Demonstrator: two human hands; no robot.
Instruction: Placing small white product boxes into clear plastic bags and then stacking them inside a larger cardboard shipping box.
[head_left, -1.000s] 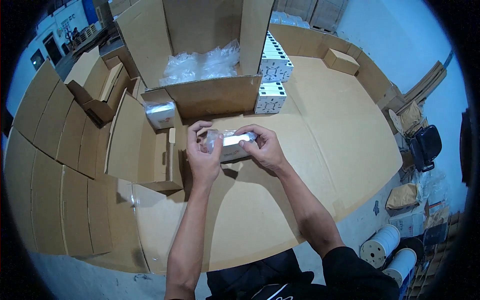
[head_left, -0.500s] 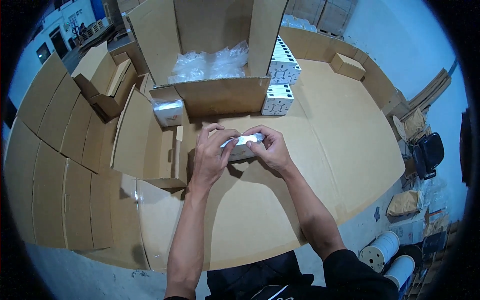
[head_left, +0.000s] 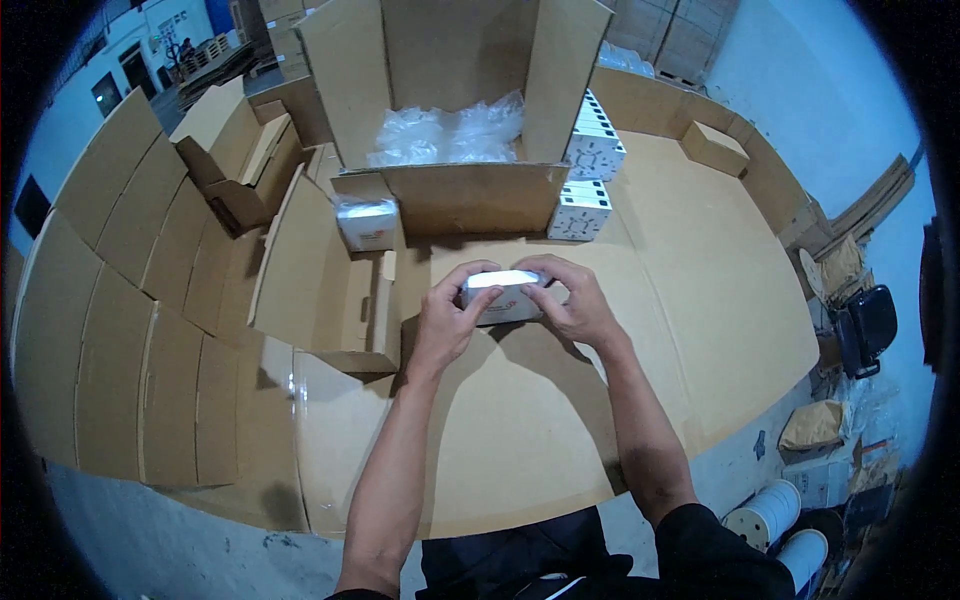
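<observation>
A small white box in shiny clear film (head_left: 510, 300) is held between my two hands over the cardboard-covered table. My left hand (head_left: 452, 312) grips its left end, thumb on the near face and fingers over the top. On its right end my right hand (head_left: 577, 300) is closed in the same way. Left of my hands lies an open brown carton (head_left: 325, 320). A similar film-wrapped white box (head_left: 367, 226) sits at the far end of that carton.
Beyond my hands stands a large open carton (head_left: 470, 200) with clear plastic bags (head_left: 450, 132) inside. White patterned boxes (head_left: 580, 212) are stacked at its right. Several flat brown cartons (head_left: 110, 340) line the left side, with another open carton (head_left: 240, 160) behind. A small brown box (head_left: 715, 148) rests far right.
My left fingers, raised and apart from the box's top before, now lie on its left end. The box's near face shows more. The whole view has shifted slightly.
</observation>
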